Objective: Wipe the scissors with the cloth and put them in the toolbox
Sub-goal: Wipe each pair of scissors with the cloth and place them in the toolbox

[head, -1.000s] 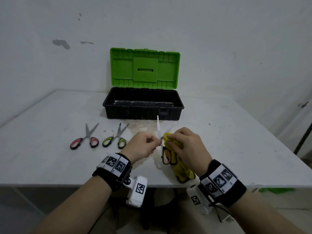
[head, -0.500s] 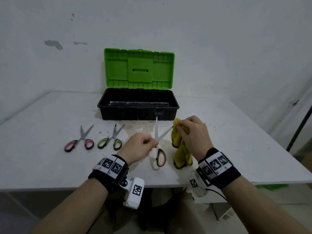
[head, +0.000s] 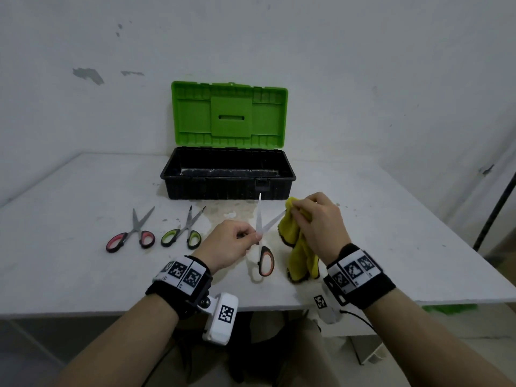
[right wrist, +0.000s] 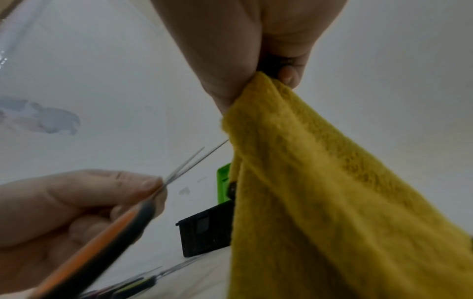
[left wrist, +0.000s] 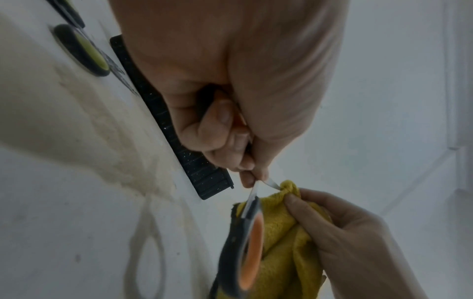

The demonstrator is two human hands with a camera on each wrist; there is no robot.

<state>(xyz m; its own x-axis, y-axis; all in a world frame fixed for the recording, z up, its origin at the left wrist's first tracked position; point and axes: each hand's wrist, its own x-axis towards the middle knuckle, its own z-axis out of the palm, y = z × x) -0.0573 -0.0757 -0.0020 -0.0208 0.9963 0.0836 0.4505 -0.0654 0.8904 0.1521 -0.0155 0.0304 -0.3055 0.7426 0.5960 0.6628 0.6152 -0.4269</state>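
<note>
The left hand (head: 229, 244) pinched the orange-handled scissors (head: 264, 247) near the pivot, thumb and fingertips closed on the metal where the two blades met; the handles hung below the hand, one orange loop plain in the head view, just above the table (head: 83, 261); the blades stood open in a narrow V, one pointing up toward the toolbox (head: 227, 174), the other slanting right; the tip of that slanted blade ran into the yellow cloth (head: 298, 247); the right hand (head: 318, 222) had its fingers curled round the top of the cloth, bunching it over the blade tip, and the rest of the cloth hung down in folds to the table beside the scissor handle.

From the left wrist the fingers (left wrist: 230, 129) were seen tight on the blades, the dark handle with its orange lining (left wrist: 252, 248) blurred in front of the cloth (left wrist: 286, 232); from the right wrist the cloth (right wrist: 320, 192) filled the right half, gripped at its top between thumb and fingers.

The toolbox sat at the back of the table, well apart from the hands, black tray uncovered and green lid (head: 229, 114) standing upright behind it; no scissors could be seen inside.

Two more pairs lay flat on the table to the left; red-handled scissors (head: 131, 236) farthest left, green-handled scissors (head: 183, 233) just beside them, both with blades slightly parted and pointing toward the wall.
</note>
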